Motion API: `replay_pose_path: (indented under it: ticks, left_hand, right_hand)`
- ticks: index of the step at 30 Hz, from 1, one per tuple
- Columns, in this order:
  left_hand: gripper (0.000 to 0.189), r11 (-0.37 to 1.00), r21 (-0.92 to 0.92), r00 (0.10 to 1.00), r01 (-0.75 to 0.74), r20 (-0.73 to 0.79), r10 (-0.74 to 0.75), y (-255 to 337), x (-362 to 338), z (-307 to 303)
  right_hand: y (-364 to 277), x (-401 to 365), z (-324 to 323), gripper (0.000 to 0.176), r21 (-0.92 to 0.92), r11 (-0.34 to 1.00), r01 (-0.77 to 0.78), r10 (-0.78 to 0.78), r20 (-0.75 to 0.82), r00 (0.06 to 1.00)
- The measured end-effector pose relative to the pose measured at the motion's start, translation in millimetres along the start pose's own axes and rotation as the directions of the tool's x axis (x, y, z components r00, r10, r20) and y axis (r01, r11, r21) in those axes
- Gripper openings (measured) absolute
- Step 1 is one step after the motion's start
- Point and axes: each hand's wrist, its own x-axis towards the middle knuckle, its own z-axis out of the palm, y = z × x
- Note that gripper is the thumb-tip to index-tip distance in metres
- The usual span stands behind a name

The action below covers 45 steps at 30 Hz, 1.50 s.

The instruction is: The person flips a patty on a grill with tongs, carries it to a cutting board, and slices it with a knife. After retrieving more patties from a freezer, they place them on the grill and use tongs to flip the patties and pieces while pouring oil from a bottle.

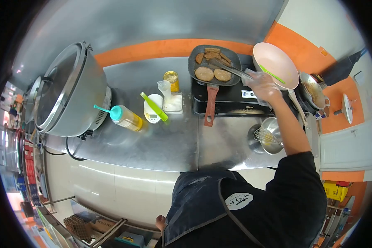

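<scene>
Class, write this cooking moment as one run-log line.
Right hand: gloved, holding tongs over pan | Left hand: low, beside apron | Pan: on stove, patties inside

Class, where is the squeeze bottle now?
In the head view, the squeeze bottle is left of centre, between the large cooker and white scale.
</scene>
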Motion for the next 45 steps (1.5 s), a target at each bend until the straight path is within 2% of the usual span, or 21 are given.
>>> replay_pose_path:
  ticks: [2, 4, 5, 6, 8, 12, 13, 14, 16, 18, 20, 22, 25, 28, 29, 30, 32, 33, 37, 40, 45]
  left_hand:
    - [0.027, 0.995, -0.082, 0.996, 0.065, 0.068, -0.059, 3, -5, -2]
    - [0.025, 0.978, -0.158, 0.983, 0.136, 0.146, -0.113, 1, -10, 1]
    - [0.024, 0.867, -0.409, 0.954, 0.286, 0.206, -0.217, 1, -11, 2]
    - [0.023, 0.671, -0.615, 0.910, 0.413, 0.289, -0.296, -2, -12, 6]
    - [0.025, 0.825, -0.454, 0.942, 0.337, 0.161, -0.296, 0, -10, 10]
    - [0.028, 0.861, -0.443, 0.968, 0.251, 0.130, -0.215, 13, -2, -9]
    - [0.027, 0.849, -0.482, 0.976, 0.216, 0.106, -0.188, 14, -3, -9]
    - [0.027, 0.845, -0.487, 0.976, 0.219, 0.107, -0.191, 9, -3, -2]
    - [0.027, 0.968, -0.144, 0.978, 0.207, 0.034, -0.204, -1, -3, 15]
    - [0.027, 0.972, -0.117, 0.978, 0.204, 0.059, -0.199, 3, -12, 19]
    - [0.027, 0.976, -0.090, 0.979, 0.198, 0.073, -0.191, -1, -11, 21]
    - [0.027, 0.910, -0.331, 0.964, 0.250, 0.169, -0.204, 7, -5, 18]
    - [0.027, 0.883, -0.345, 0.948, 0.318, 0.112, -0.298, 1, -7, 29]
    - [0.029, 0.919, -0.264, 0.955, 0.292, 0.130, -0.266, -1, -8, 23]
    - [0.029, 0.919, -0.263, 0.955, 0.295, 0.127, -0.270, 2, -9, 17]
    - [0.030, 0.917, -0.243, 0.947, 0.316, 0.133, -0.291, 7, -12, 12]
    - [0.030, 0.917, -0.218, 0.940, 0.335, 0.140, -0.311, 6, -14, 8]
    - [0.030, 0.940, -0.213, 0.962, 0.268, 0.103, -0.252, 1, -15, 11]
    - [0.027, 0.869, -0.415, 0.963, 0.269, 0.083, -0.258, -1, -12, 15]
    - [0.027, 0.941, -0.281, 0.981, 0.190, 0.087, -0.172, -7, -8, 14]
    - [0.028, 0.929, -0.327, 0.984, 0.176, 0.098, -0.152, -1, 3, 18]
  right_hand:
    - [-2, -12, -3, 0.034, -0.070, 0.993, 0.093, -0.096, -0.040, 0.995]
    - [-11, -20, -4, 0.042, 0.441, 0.878, -0.186, 0.178, 0.059, 0.982]
    - [3, -8, 28, 0.048, 0.197, 0.978, 0.071, -0.042, -0.149, 0.988]
    - [-9, -7, 12, 0.048, 0.193, 0.979, 0.072, -0.044, -0.146, 0.988]
    - [-36, -2, -14, 0.044, 0.600, 0.727, -0.335, 0.259, 0.214, 0.942]
    - [-2, -9, 11, 0.046, 0.482, 0.874, -0.057, 0.078, -0.024, 0.997]
    - [-1, -14, 3, 0.039, 0.710, 0.629, -0.316, 0.294, 0.160, 0.942]
    - [4, -21, -5, 0.039, 0.708, 0.634, -0.312, 0.290, 0.157, 0.944]
    - [13, -33, -16, 0.025, 0.832, 0.154, -0.533, 0.284, 0.479, 0.831]
    - [13, -26, -16, 0.017, 0.796, 0.150, -0.587, 0.341, 0.516, 0.786]
    - [17, -13, -12, 0.015, 0.742, -0.022, -0.670, 0.252, 0.652, 0.715]
    - [17, -8, -3, 0.013, 0.764, -0.067, -0.642, 0.187, 0.642, 0.744]
    - [14, 3, 27, 0.010, 0.786, -0.163, -0.596, 0.186, 0.618, 0.764]
    - [3, -1, 34, 0.017, 0.875, -0.045, -0.482, 0.254, 0.477, 0.842]
    - [15, -2, 49, 0.029, 0.698, 0.691, -0.186, 0.150, 0.114, 0.982]
    - [12, -4, 50, 0.029, 0.701, 0.689, -0.185, 0.146, 0.115, 0.983]
    - [-1, -16, 41, 0.039, 0.537, 0.842, -0.057, 0.222, -0.248, 0.943]
    - [-8, -19, 22, 0.044, 0.366, 0.919, -0.147, 0.200, -0.111, 0.973]
    - [-22, -41, -11, 0.051, 0.150, 0.980, -0.130, 0.130, 0.014, 0.991]
    - [-15, -37, -5, 0.048, 0.400, 0.904, -0.153, 0.161, 0.013, 0.987]
    - [-21, -13, 25, 0.036, 0.271, 0.952, -0.145, 0.160, -0.032, 0.987]
